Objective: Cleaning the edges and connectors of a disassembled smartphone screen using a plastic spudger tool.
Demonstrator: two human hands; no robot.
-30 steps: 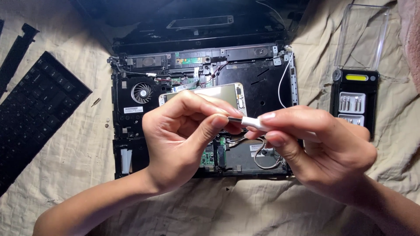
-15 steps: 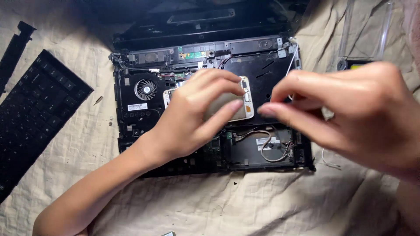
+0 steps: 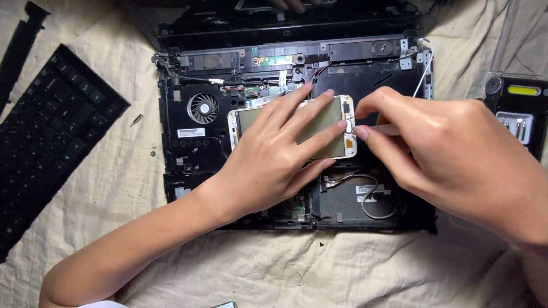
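The left hand hides much of the phone frame; the right hand's pinched tool is perhaps white.

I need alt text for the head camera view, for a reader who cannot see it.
Two bare hands work on a small white phone frame lying on an opened black laptop: the left hand presses it flat, and the right hand pinches at its right end. A detached keyboard lies left on beige cloth.
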